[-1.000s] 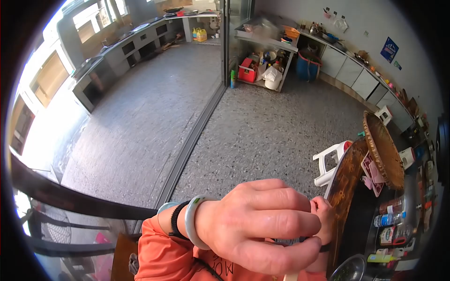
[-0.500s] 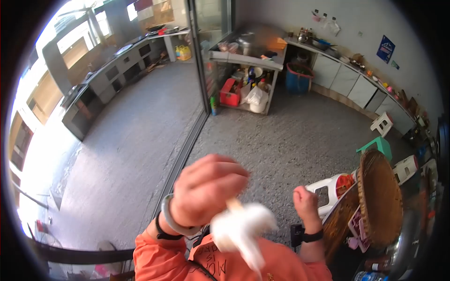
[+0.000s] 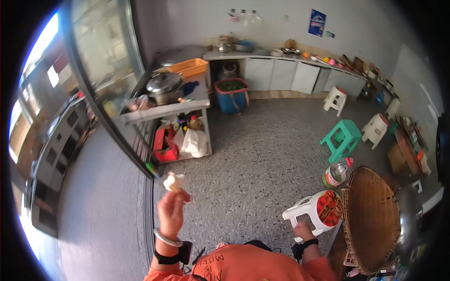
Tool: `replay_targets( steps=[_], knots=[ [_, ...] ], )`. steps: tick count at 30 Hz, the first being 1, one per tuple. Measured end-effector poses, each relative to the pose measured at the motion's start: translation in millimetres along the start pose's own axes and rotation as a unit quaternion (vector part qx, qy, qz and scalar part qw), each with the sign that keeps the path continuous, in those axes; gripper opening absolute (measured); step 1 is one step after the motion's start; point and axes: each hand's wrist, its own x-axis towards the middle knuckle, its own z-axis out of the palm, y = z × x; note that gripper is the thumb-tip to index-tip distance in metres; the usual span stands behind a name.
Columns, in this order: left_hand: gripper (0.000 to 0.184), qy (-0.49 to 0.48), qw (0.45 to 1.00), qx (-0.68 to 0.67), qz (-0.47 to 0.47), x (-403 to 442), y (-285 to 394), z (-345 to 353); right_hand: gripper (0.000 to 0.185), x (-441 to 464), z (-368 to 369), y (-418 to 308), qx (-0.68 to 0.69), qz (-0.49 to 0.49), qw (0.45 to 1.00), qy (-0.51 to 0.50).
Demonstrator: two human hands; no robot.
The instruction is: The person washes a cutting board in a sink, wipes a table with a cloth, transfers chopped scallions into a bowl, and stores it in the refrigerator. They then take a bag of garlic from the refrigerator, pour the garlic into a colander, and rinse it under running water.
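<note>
My left hand [image 3: 169, 211] is raised at the lower left, its thumb and fingers pinching a small, uneven whitish lump [image 3: 174, 181]. The lump points up and away from me; what it is I cannot make out. A pale bracelet and a dark wristband circle that wrist. On the right, my right hand [image 3: 303, 231] is closed in front of a white stool [image 3: 298, 209] with a red patterned seat. Its palm is hidden, so I cannot see whether anything is inside. Whether it touches the stool is unclear.
A wicker basket [image 3: 371, 220] stands at the right, near a plastic bottle [image 3: 336, 173] and a green stool [image 3: 344, 138]. Ahead left is a metal worktable [image 3: 168, 108] with a pot [image 3: 165, 88]. A blue bin [image 3: 231, 100] stands before the counter. Glass door frames line the left.
The view has swung right and nearer the worktable. My left hand has gone from hanging bent over the white thing to holding the lump upright, further left. My right hand remains closed.
</note>
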Motion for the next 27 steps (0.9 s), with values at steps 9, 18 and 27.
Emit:
replay_targets(
  steps=[9,18,27],
  knots=[
    [0.009,-0.245,0.968,0.040,0.043,168.5,-94.2,166.6,0.021,91.1,75.0,133.6,0.076,0.042,0.972,-0.218],
    [0.011,-0.108,0.992,0.040,-0.058,356.8,-157.8,242.4,0.017,421.4,-209.8,-36.5,-0.020,-0.058,0.995,0.078],
    [0.018,-0.073,0.993,0.010,-0.097,590.5,-243.8,354.1,0.018,629.7,-309.4,-58.1,-0.101,-0.089,0.990,0.048]
  ],
)
